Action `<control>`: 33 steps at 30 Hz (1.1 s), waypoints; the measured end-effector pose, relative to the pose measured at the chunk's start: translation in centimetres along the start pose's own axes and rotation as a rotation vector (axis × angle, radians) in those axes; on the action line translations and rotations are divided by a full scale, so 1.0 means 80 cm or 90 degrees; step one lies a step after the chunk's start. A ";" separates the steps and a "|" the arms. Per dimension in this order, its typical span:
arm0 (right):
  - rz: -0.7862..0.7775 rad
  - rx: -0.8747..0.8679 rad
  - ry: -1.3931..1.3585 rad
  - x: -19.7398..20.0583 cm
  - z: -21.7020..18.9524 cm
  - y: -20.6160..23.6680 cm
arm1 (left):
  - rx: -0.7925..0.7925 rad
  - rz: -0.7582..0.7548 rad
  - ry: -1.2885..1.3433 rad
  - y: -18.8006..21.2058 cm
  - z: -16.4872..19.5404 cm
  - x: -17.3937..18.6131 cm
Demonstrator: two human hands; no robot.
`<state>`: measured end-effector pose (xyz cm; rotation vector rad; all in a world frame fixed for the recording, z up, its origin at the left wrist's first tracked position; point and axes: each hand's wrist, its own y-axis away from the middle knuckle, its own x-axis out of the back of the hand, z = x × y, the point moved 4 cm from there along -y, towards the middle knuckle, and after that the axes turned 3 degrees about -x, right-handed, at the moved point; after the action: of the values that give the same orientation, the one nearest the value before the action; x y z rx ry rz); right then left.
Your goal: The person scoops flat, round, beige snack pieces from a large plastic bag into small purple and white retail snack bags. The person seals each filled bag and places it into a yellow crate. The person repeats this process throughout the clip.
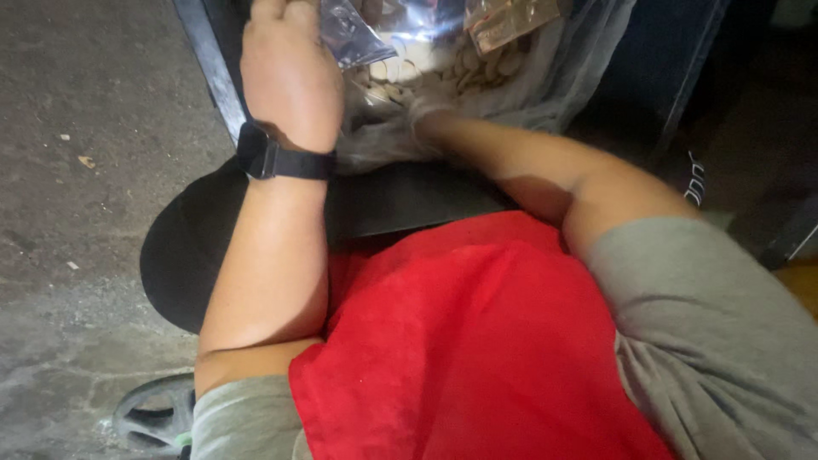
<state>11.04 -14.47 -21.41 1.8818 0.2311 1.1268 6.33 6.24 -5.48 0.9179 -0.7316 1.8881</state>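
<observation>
Left hand [285, 72], black wristband, fingers curled around mouth of small clear plastic packet [358, 34], holding it open. My right hand [426, 115] buried in large translucent bag of pale round pieces [477, 64]; grip hidden, can't tell. Packet looks barely filled; bulk remains in bag.

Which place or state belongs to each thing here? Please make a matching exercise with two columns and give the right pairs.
Things:
1. black wrist band
2. small clear plastic bag
3. red cloth apron
4. pale round pieces

Places or states:
A. covers the lap
B. heaped in the large thin plastic bag
C. worn on the left hand's wrist
D. held at the top by the left hand

Pairs: 1-C, 2-D, 3-A, 4-B
</observation>
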 end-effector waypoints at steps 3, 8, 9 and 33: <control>-0.046 -0.003 0.013 0.000 0.003 0.002 | 0.010 0.004 0.025 0.000 0.000 -0.002; -0.060 -0.001 0.007 0.008 0.007 0.006 | -0.019 0.026 0.081 0.003 0.000 0.005; -0.055 -0.005 -0.002 0.009 0.009 0.006 | -0.010 0.009 0.083 0.001 -0.001 0.005; -0.140 0.135 -0.214 -0.002 -0.007 0.035 | 0.002 0.242 0.240 0.005 -0.019 0.028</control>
<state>9.72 -15.84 -19.26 2.1384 0.3674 0.6467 4.76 8.28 -4.54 0.4176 -0.7038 2.3103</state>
